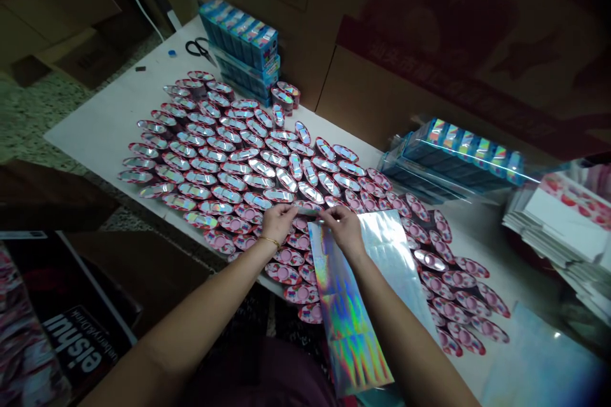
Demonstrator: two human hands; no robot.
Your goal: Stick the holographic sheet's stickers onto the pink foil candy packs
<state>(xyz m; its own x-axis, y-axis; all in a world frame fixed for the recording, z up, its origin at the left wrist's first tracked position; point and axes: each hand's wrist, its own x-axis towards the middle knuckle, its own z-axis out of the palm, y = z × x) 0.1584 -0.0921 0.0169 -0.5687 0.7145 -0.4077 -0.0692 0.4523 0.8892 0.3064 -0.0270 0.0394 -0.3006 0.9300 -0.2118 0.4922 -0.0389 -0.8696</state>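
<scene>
My left hand (279, 224) and my right hand (342, 227) meet over the middle of the table, fingertips pinched at the two ends of a small shiny oval sticker (308, 210). It lies at the top of one of the small oval boxes. Around my hands stand many such boxes, packed close; those farther back have silvery tops (238, 154), while nearer ones show pink patterned tops (287, 257). A large holographic sticker sheet (351, 324) lies over some boxes beneath my right wrist and forearm. A bracelet circles my left wrist.
Shrink-wrapped stacks of blue boxes (243, 44) stand at the back left, with another blue pack (453, 152) at the back right. Black-handled scissors (195, 48) lie near the left stack. Folded white cartons (563, 222) pile up at right. A big cardboard box (363, 89) walls the rear.
</scene>
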